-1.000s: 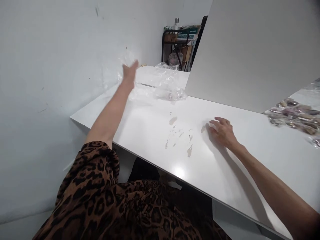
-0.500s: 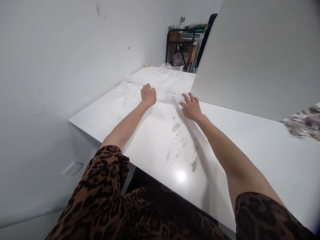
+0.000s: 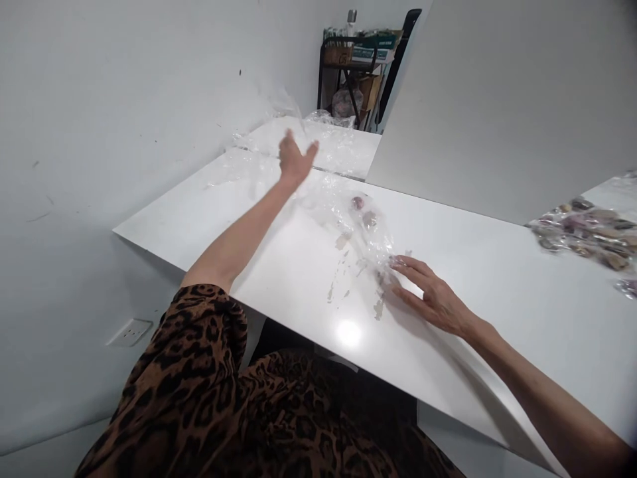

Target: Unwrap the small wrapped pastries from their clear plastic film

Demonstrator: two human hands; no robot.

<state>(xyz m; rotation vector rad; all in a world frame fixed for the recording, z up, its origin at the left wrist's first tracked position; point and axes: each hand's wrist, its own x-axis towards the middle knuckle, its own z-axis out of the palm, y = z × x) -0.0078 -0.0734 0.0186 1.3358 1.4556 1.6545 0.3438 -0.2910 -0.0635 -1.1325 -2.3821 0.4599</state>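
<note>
Plastic film (image 3: pixel 343 212), clear and crinkled, lies across the white table (image 3: pixel 497 292), running from about 11 o'clock of the table's middle down toward 4 o'clock, where its near end sits under the right hand (image 3: pixel 434 300). Two small dark round pieces (image 3: pixel 363 211) show inside or under it near its centre; which, I cannot tell. More loose film (image 3: pixel 328 143) is heaped further off at 12 o'clock, near the table joint.

The right hand lies flat, palm down, fingers (image 3: pixel 411 265) spread and stretched toward 10 o'clock, their tips pressing on the film's near edge. The left hand (image 3: pixel 294 159) is raised above the far part of the sheet at 11 o'clock, open, thumb apart from the fingers, which lie close together. Whether it has film against the palm cannot be told, the material being so transparent there.

By its look the sheet weighs next to nothing, has no stiffness, and would drift or cling with any draught or static. It is likely slick against the smooth tabletop, so a flat press holds it better than a push. A pinch at an edge or corner seems the surest hold; grabbing the middle would only bunch it. It probably stretches or tears under a sharp tug.

At 3 o'clock lies a packet of mixed pieces (image 3: pixel 587 232), well apart from both hands.
</note>
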